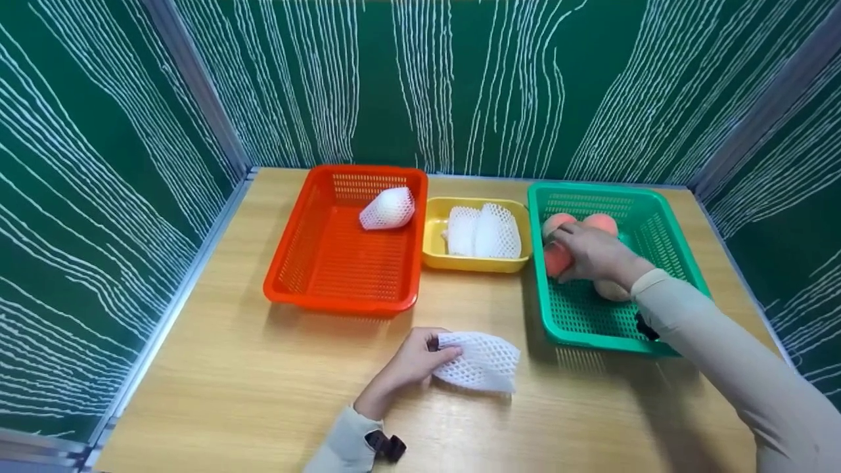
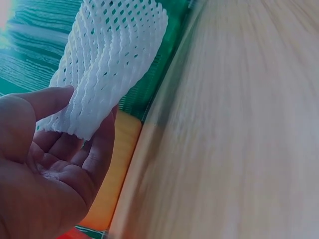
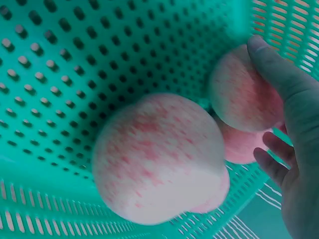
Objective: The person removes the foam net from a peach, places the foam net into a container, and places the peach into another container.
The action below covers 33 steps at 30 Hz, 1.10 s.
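Observation:
My left hand pinches one end of a white foam net sleeve between thumb and fingers, above the front of the table. In the left wrist view the sleeve stretches away from the fingertips, fairly flat. Inside the green basket, my right hand grips a pink peach near the left wall. The right wrist view shows the thumb laid over this peach. Several other peaches lie around it, among them a large pale one with red flecks.
A red basket at the left contains a round pale item in a foam net. Between the two baskets sits a yellow tray with more foam sleeves. Green panels with white lines enclose the table.

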### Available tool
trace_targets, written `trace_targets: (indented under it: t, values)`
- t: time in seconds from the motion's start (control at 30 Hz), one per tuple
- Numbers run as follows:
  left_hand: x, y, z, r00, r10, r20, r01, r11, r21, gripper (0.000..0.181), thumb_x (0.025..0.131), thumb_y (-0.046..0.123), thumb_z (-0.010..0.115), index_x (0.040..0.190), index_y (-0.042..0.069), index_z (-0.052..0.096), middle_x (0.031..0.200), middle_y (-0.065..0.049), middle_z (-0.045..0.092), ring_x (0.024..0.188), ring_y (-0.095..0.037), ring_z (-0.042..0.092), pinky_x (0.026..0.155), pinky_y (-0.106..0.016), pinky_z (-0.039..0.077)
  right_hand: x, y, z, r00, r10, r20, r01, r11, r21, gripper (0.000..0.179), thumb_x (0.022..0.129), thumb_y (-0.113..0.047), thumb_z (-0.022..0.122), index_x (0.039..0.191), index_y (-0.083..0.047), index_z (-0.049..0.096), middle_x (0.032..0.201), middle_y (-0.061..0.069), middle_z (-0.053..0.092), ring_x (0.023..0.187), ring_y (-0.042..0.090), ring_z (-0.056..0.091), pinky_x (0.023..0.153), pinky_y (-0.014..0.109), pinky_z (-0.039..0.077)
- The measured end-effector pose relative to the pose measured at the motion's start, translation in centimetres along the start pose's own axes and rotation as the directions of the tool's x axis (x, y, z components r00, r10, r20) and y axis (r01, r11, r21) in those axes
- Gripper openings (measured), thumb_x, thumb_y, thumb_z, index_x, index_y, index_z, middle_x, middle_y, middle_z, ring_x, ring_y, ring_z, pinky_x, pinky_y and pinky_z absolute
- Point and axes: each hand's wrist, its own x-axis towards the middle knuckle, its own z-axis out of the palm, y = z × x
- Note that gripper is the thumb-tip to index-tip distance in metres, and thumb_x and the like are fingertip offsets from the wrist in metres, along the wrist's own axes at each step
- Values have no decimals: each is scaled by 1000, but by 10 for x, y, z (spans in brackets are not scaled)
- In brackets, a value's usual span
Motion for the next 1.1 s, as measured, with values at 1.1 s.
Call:
trace_targets:
  t: [1.1]
  values:
    - [-1, 66, -23, 993, 114, -22, -115, 992, -59, 14, 88, -4, 66, 100, -10, 66, 82, -9, 64, 70, -11, 55, 63, -21, 47, -67, -101, -70, 968, -68, -241, 86, 994, 67, 20, 80, -20, 81, 94, -11, 69, 84, 0, 68, 69, 11, 63, 60, 28, 54]
